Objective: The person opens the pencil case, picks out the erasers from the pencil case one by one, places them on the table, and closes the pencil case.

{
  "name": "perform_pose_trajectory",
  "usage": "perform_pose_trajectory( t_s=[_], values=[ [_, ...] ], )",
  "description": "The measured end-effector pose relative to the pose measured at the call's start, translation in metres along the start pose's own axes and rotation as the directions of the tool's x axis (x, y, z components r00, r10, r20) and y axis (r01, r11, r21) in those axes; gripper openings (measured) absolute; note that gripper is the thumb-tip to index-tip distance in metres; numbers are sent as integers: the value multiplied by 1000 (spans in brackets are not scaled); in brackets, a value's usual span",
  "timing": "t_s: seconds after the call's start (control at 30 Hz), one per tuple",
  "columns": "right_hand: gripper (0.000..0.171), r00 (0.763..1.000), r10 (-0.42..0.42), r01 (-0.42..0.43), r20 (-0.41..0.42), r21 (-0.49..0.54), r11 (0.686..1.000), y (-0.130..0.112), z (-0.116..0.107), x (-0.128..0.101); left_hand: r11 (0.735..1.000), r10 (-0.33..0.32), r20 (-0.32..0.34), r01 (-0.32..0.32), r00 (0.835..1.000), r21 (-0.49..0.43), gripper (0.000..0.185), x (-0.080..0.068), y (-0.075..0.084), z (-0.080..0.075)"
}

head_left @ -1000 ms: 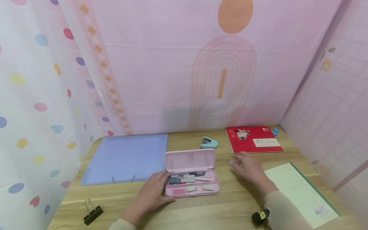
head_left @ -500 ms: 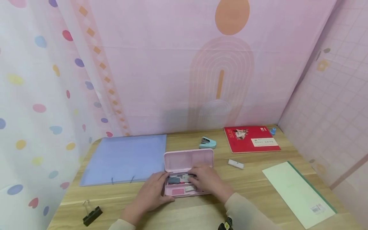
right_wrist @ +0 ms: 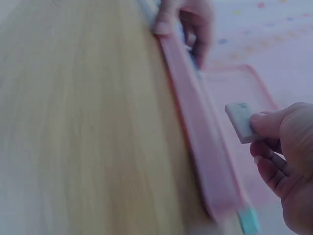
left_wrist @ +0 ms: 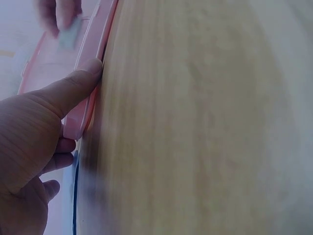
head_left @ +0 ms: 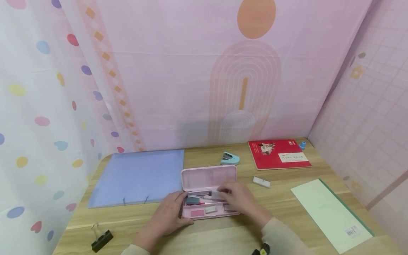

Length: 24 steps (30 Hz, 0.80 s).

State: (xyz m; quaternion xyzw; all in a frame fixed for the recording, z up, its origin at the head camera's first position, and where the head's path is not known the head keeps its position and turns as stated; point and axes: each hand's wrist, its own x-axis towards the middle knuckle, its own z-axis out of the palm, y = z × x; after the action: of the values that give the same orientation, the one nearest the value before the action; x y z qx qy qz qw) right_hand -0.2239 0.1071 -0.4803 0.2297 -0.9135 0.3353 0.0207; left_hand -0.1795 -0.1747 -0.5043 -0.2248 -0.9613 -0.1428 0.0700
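A pink pencil case (head_left: 208,177) lies with its lid up on the wooden table. My left hand (head_left: 167,212) holds the left end of the case, with its thumb (left_wrist: 73,85) along the front wall. Above the case's right half, my right hand (head_left: 240,198) pinches a whitish eraser (right_wrist: 240,122) between thumb and fingers. Inside the case lie a dark grey block (head_left: 192,200), a pink block (head_left: 197,213), another pale eraser (head_left: 210,209) and some pens. Part of the case's right side is hidden behind my right hand.
Another white eraser (head_left: 261,182) lies right of the case. Behind stand a teal stapler (head_left: 230,159) and a red notebook (head_left: 278,154). A blue folder (head_left: 137,179) lies left, a black binder clip (head_left: 102,241) front left, a pale green notebook (head_left: 331,214) right.
My right hand let go of one white eraser on the table, moved left to the case, and has lifted another eraser from the upper compartment. The left hand stays on the case.
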Motion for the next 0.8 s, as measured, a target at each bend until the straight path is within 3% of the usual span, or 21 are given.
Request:
perform_pose_trajectory(
  t_s=[0.17, 0.33, 0.6, 0.8],
  values=[
    [17, 981, 124, -126, -148, 0, 992, 36, -39, -24, 1000, -5, -6, 5, 1000, -9, 102, 0, 1, 0],
    [18, 951, 276, -282, -136, -32, 959, 72, -57, -43, 1000, -23, 12, 23, 1000, -4, 102, 0, 1, 1],
    [15, 947, 298, -310, -123, -95, 946, 90, -60, -50, 1000, -17, 20, 17, 1000, -5, 101, 0, 2, -1],
    [26, 952, 293, -304, -89, -149, 941, 94, -59, -51, 1000, -12, 10, 12, 1000, 0, 103, -1, 1, 0]
  ],
)
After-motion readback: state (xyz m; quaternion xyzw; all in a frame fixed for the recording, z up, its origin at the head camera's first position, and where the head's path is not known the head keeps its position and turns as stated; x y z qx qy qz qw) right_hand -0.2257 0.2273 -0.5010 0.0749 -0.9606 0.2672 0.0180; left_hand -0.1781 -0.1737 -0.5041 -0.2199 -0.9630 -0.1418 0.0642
